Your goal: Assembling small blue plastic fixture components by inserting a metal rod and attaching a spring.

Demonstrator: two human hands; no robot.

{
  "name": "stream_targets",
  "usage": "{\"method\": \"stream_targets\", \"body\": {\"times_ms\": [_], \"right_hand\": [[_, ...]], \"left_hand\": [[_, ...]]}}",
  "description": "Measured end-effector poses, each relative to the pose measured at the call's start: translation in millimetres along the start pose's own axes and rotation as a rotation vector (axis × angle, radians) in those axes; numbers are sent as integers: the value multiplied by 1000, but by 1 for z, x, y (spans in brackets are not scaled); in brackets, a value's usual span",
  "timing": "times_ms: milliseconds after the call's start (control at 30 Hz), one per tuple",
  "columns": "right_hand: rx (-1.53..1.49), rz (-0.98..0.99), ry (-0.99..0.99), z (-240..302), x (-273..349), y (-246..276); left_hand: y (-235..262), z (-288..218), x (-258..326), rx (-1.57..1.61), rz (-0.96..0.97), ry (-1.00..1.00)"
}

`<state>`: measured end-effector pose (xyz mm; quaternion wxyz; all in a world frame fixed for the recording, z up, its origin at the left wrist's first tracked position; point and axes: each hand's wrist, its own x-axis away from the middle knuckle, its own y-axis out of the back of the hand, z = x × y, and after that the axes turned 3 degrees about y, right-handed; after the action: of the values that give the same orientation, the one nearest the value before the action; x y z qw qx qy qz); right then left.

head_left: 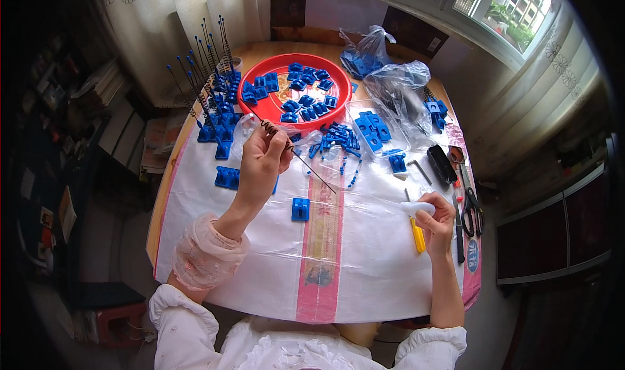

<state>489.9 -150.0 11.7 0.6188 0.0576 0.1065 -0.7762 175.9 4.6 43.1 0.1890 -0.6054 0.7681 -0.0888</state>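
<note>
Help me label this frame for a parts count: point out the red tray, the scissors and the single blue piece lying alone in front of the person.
red tray (pixel 250 83), head view, left rim.
scissors (pixel 473 210), head view, handle loops.
single blue piece (pixel 300 209), head view, its middle.

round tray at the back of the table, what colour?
Red tray, holding blue plastic parts. Shows best in the head view.

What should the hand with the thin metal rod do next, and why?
Probably bring the thin rod down toward the lone blue plastic piece on the white sheet. The left hand holds the rod by its coiled end, tip pointing at that piece, while the right hand is busy with a small white object.
</note>
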Motion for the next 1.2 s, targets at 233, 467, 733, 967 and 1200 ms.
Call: {"method": "stream_targets", "body": {"times_ms": [233, 467, 733, 967, 1200], "right_hand": [[-16, -1, -6, -1, 0, 0], [-3, 10, 2, -2, 0, 1], [-6, 9, 2, -2, 0, 1], [-16, 14, -5, -1, -1, 0], [-23, 16, -7, 0, 0, -1]], "left_hand": [[-1, 0, 0, -14, -7, -6], [3, 2, -1, -15, 29, -18], [3, 2, 0, -16, 16, -11], [0, 0, 0, -25, -5, -4], [0, 1, 0, -16, -9, -3]]}}
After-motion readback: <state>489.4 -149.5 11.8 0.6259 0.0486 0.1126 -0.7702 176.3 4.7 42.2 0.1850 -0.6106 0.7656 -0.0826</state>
